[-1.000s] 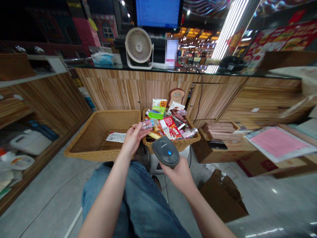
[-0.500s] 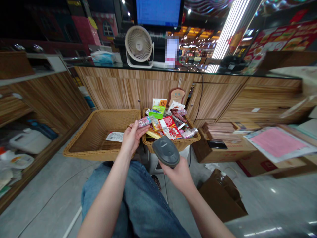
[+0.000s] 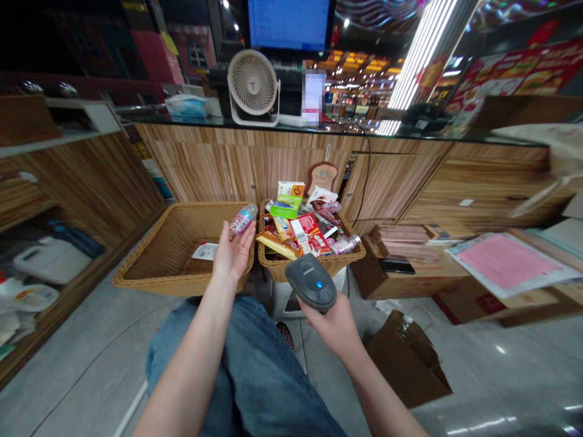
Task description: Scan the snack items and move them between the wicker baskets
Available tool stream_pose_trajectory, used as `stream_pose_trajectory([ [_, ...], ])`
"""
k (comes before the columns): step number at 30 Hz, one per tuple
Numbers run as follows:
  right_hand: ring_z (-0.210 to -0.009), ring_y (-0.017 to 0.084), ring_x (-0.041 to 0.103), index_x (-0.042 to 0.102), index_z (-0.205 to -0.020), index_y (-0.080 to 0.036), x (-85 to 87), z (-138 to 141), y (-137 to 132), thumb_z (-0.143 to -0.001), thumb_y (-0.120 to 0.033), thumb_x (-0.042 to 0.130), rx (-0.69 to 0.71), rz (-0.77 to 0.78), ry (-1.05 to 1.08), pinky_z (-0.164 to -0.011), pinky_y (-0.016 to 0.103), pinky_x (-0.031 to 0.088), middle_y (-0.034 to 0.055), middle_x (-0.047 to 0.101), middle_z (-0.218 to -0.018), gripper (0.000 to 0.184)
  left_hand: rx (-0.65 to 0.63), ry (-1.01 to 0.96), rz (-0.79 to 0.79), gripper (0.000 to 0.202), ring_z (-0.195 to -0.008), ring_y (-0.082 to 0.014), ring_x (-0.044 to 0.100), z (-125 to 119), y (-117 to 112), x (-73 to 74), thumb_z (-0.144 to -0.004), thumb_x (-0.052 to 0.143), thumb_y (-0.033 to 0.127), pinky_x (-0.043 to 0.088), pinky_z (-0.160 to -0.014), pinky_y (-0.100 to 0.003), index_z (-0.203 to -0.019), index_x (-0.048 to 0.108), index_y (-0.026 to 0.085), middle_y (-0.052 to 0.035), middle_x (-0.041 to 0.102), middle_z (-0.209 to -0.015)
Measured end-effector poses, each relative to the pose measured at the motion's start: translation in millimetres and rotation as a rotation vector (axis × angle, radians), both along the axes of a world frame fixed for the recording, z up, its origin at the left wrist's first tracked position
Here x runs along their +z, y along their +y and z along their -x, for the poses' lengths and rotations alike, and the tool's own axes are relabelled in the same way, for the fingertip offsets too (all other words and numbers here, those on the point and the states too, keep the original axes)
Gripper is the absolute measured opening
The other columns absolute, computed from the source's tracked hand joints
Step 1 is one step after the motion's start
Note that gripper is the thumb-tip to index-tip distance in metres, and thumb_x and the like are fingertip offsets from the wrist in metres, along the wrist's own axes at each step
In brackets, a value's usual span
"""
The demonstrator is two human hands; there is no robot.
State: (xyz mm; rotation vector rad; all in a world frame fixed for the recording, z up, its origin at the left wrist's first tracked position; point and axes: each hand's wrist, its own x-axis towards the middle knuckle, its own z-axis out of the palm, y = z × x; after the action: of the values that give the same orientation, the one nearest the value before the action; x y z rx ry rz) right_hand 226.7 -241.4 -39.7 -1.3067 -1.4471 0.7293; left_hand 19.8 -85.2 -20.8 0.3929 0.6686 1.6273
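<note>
My left hand [image 3: 234, 252] holds a small clear plastic bottle [image 3: 243, 219] with pink and blue colours, its fingers closed round the lower end. It hovers over the right side of the left wicker basket [image 3: 136, 267], in which a white packet [image 3: 204, 250] lies. My right hand [image 3: 331, 321] grips a dark grey barcode scanner [image 3: 312, 283] with a blue light lit on top. Beyond the scanner, the right wicker basket [image 3: 328, 267] is heaped with snacks, among them a red packet [image 3: 311, 235], a green box [image 3: 286, 207] and a yellow packet [image 3: 277, 244].
A white fan [image 3: 254, 83] and a monitor [image 3: 291, 24] stand on the counter ahead. Cardboard boxes [image 3: 405, 285] with a black phone [image 3: 396, 266] are at the right. A brown paper bag [image 3: 407, 361] sits on the floor. Shelves with bottles line the left.
My left hand has moved left with the bottle, away from the right basket and over the left one, turning the bottle more upright. The scanner's blue light has come on.
</note>
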Motion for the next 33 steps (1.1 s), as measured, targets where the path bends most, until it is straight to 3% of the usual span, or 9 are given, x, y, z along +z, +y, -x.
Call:
stream_pose_trajectory([
  [5,-0.074,0.031,0.076,0.066,-0.068,-0.022,3.7,-8.5,-3.0,-0.083,-0.037,0.069,-0.021,-0.012,-0.007,-0.055,0.03,0.057,0.0052,0.068,-0.054,0.022,0.245,0.145,0.08,0.01,-0.094,-0.0144,0.076,-1.7,7.5,-5.2,-0.097,0.059,0.02,0.054,-0.105,-0.032,-0.105,0.063,0.016,-0.0052,0.074,-0.098],
  [6,-0.072,0.03,0.075,0.065,-0.066,-0.022,4.6,-10.0,-3.6,-0.082,-0.037,0.069,-0.027,-0.016,-0.014,-0.055,0.03,0.056,0.0053,0.068,-0.054,0.023,0.3,0.193,0.094,0.016,-0.095,-0.0136,0.074,-1.6,10.1,-8.0,-0.091,0.063,0.016,0.053,-0.107,-0.033,-0.107,0.063,0.018,-0.0029,0.073,-0.096],
  [8,-0.068,0.029,0.074,0.063,-0.062,-0.022,5.5,-12.6,-4.6,-0.082,-0.037,0.068,-0.037,-0.024,-0.026,-0.053,0.03,0.055,0.0054,0.067,-0.053,0.026,0.402,0.358,0.055,0.032,-0.107,-0.0155,0.071,-2.1,14.8,-13.5,-0.084,0.068,0.013,0.048,-0.112,-0.035,-0.115,0.063,0.02,-0.0037,0.072,-0.107],
  [11,-0.065,0.028,0.072,0.062,-0.061,-0.022,3.8,-15.2,-4.9,-0.082,-0.036,0.068,-0.041,-0.036,-0.022,-0.053,0.03,0.054,0.0047,0.065,-0.051,0.027,0.504,0.835,-0.178,0.048,-0.137,-0.0233,0.056,-9.0,19.9,-16.5,-0.082,0.073,0.021,0.038,-0.122,-0.042,-0.129,0.062,0.021,-0.0104,0.063,-0.14],
  [15,-0.062,0.025,0.07,0.063,-0.064,-0.022,0.1,-17.1,-4.4,-0.083,-0.035,0.069,-0.036,-0.043,0.01,-0.053,0.029,0.053,0.0033,0.065,-0.052,0.025,0.395,1.455,-0.474,0.059,-0.15,-0.0316,0.042,-36.3,26.3,-6.8,-0.086,0.073,0.028,0.031,-0.126,-0.052,-0.143,0.058,0.024,-0.0145,0.047,-0.16],
  [20,-0.058,0.023,0.068,0.062,-0.063,-0.021,3.1,-19.9,-6.6,-0.083,-0.034,0.07,-0.036,-0.043,0.021,-0.052,0.028,0.052,0.0034,0.065,-0.054,0.024,0.266,1.919,-0.493,0.06,-0.151,-0.0487,0.032,-77.0,43.9,5.5,-0.086,0.076,0.029,0.026,-0.121,-0.07,-0.145,0.062,0.029,-0.0127,0.031,-0.171],
  [23,-0.058,0.023,0.067,0.062,-0.062,-0.021,5.9,-22.4,-8.6,-0.083,-0.035,0.069,-0.039,-0.031,0.02,-0.051,0.028,0.052,0.0038,0.065,-0.053,0.026,0.243,2.007,-0.478,0.059,-0.148,-0.0517,0.036,-89.0,58.3,4.6,-0.086,0.074,0.026,0.03,-0.116,-0.074,-0.144,0.063,0.03,-0.0128,0.033,-0.17],
  [26,-0.06,0.023,0.068,0.062,-0.063,-0.021,6.2,-24.6,-9.9,-0.082,-0.035,0.069,-0.039,-0.025,0.025,-0.051,0.028,0.052,0.0038,0.065,-0.054,0.025,0.243,1.999,-0.487,0.054,-0.144,-0.0488,0.041,-92.3,69.8,1.6,-0.089,0.069,0.022,0.037,-0.112,-0.073,-0.142,0.065,0.028,-0.0152,0.042,-0.165],
  [33,-0.064,0.024,0.07,0.062,-0.064,-0.021,3.9,-28.4,-11.7,-0.082,-0.033,0.071,-0.064,-0.047,0.046,-0.056,0.029,0.055,0.0041,0.068,-0.058,0.022,0.262,1.895,-0.62,0.046,-0.132,-0.0349,0.058,-76.5,65.0,9.1,-0.089,0.07,0.021,0.042,-0.116,-0.055,-0.135,0.07,0.018,-0.018,0.066,-0.14],
])
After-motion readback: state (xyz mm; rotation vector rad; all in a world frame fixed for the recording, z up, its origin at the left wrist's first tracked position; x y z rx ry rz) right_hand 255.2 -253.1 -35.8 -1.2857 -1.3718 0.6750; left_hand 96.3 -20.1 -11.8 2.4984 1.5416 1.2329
